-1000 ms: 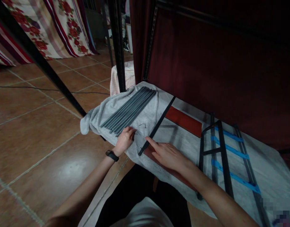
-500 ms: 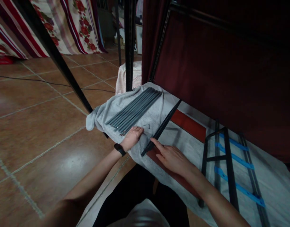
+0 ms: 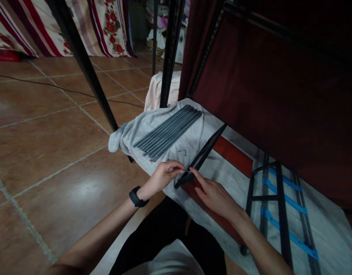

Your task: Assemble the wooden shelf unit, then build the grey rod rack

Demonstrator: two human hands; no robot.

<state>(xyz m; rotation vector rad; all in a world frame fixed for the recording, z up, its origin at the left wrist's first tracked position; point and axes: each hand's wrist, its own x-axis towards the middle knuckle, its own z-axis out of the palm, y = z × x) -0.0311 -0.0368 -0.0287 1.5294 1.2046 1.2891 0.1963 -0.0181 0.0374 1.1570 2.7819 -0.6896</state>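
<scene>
My left hand (image 3: 163, 176), with a dark band at the wrist, pinches a small thin metal piece (image 3: 186, 171) between thumb and fingertips; its exact kind is too small to tell. It is held over the near end of a narrow black metal frame (image 3: 206, 151) lying on the grey cloth (image 3: 176, 147). My right hand (image 3: 214, 193) has its index finger stretched out to the frame's near end, the tip by the small piece, and its thumb apart. Just beyond my left hand, small thin metal pieces (image 3: 182, 152) lie on the cloth. Several grey metal rods (image 3: 170, 130) lie side by side farther back.
Right of my right hand are a black frame with crossbars (image 3: 279, 198) and blue strips (image 3: 290, 227). A red-orange panel (image 3: 234, 154) lies behind. Black uprights (image 3: 86, 65) rise at the left, and a dark red curtain (image 3: 264, 88) hangs behind the cloth.
My left hand has lifted from the cloth, moved toward my right hand and now pinches a small thin piece. My right index finger stays at the black frame's near end. The view has shifted slightly.
</scene>
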